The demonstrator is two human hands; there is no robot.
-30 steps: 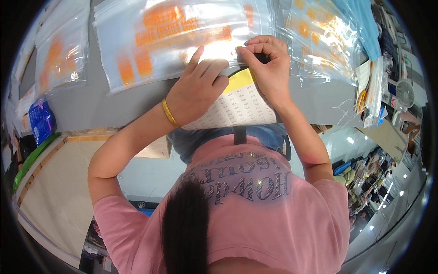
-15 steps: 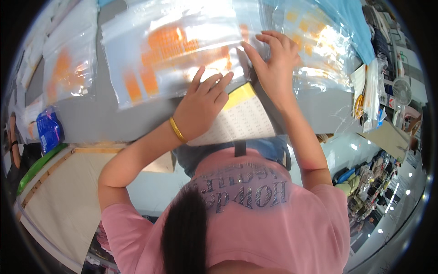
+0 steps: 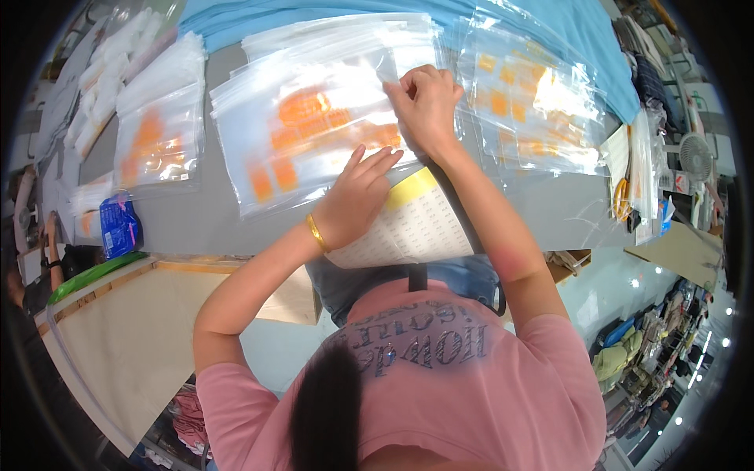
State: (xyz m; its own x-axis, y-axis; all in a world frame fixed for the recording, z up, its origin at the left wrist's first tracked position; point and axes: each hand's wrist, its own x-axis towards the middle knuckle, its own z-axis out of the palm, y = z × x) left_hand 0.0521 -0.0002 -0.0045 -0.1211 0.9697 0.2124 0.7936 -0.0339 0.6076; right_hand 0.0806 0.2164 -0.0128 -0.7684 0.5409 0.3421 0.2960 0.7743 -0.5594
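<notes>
A pile of clear plastic bags with orange print (image 3: 314, 129) lies on the grey table in front of me. My left hand (image 3: 357, 196), with a gold-coloured bangle at the wrist, rests with fingers stretched over the pile's near edge. Beneath its palm is a white sheet of small printed labels (image 3: 416, 224) with a yellow strip, reaching over the table's front edge. At the pile's right side my right hand (image 3: 430, 106) is closed, thumb and curled fingers at the edge of the top plastic bag. Its fingertips partly hide what they pinch.
More printed plastic bags lie at right (image 3: 534, 110) and left (image 3: 161, 141). Light blue fabric (image 3: 314, 20) runs along the far side. A blue packet (image 3: 119, 228) sits at the left front, orange-handled scissors (image 3: 621, 198) at the right edge. A small fan (image 3: 695, 153) stands beyond.
My right hand has moved left over the bags, and its spread thumb and fingers have drawn together. My left hand stays at the near edge. The whole view has shifted slightly.
</notes>
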